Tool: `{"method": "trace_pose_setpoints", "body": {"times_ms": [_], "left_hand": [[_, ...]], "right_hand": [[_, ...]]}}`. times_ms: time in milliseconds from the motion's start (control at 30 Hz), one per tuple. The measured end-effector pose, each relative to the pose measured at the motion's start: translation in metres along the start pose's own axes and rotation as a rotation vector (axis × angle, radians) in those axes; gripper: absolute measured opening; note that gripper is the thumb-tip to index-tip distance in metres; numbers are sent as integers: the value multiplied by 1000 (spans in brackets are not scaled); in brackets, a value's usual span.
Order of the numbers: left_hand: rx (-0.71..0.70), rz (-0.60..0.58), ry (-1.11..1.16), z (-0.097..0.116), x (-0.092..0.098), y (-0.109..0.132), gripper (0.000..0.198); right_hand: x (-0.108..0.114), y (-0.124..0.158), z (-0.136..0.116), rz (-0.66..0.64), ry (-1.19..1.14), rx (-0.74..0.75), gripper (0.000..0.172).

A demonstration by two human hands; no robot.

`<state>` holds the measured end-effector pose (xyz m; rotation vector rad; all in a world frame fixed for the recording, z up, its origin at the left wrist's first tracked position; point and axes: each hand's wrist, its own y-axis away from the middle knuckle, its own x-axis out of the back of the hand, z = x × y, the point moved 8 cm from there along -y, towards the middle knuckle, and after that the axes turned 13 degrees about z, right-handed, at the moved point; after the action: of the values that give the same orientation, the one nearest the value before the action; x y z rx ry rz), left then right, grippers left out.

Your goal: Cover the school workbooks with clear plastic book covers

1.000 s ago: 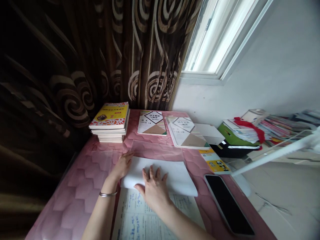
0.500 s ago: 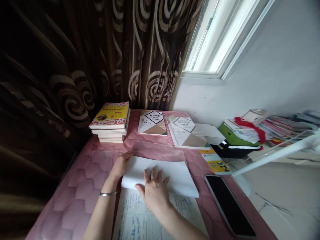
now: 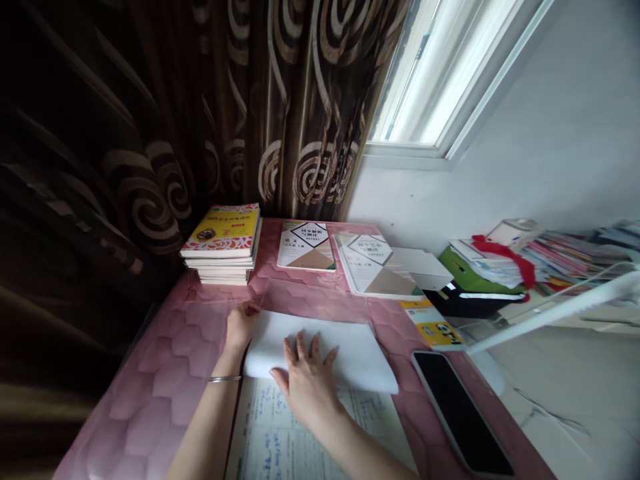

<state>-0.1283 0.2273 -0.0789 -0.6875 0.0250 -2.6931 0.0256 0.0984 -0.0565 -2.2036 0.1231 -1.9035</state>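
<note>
A white sheet or blank cover (image 3: 360, 360) lies folded over the upper part of a printed booklet (image 3: 270, 427) with blue handwriting. My right hand (image 3: 313, 383) rests flat on the white sheet, fingers spread. At the sheet's upper left corner, my left hand (image 3: 243, 325) has its fingers curled together, pinching the edge of a clear plastic sheet (image 3: 320, 300). That plastic extends beneath the booklet, past its top and left sides. The left fingertips are partly hidden.
A stack of books (image 3: 223, 233) stands at the back left. Two workbooks, one in the middle (image 3: 307, 247) and one at right (image 3: 375, 267), lie behind the booklet. A phone (image 3: 463, 413) and a yellow booklet (image 3: 433, 325) are at right, beside a white lamp arm (image 3: 555, 307).
My left hand has shifted slightly at the corner, its fingers now more curled and the wrist a little further right. My right hand stays almost in place on the white sheet.
</note>
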Motion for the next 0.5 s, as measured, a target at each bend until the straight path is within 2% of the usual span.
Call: {"method": "trace_pose_setpoints", "body": {"times_ms": [133, 333, 500], "left_hand": [[108, 72, 84, -8, 5, -5, 13], [212, 51, 127, -23, -6, -5, 20], [267, 57, 125, -25, -7, -4, 23]], "right_hand": [[-1, 0, -1, 20, -12, 13, 67], [-2, 2, 0, -5, -47, 4, 66], [-1, -4, -2, -59, -149, 54, 65]]}}
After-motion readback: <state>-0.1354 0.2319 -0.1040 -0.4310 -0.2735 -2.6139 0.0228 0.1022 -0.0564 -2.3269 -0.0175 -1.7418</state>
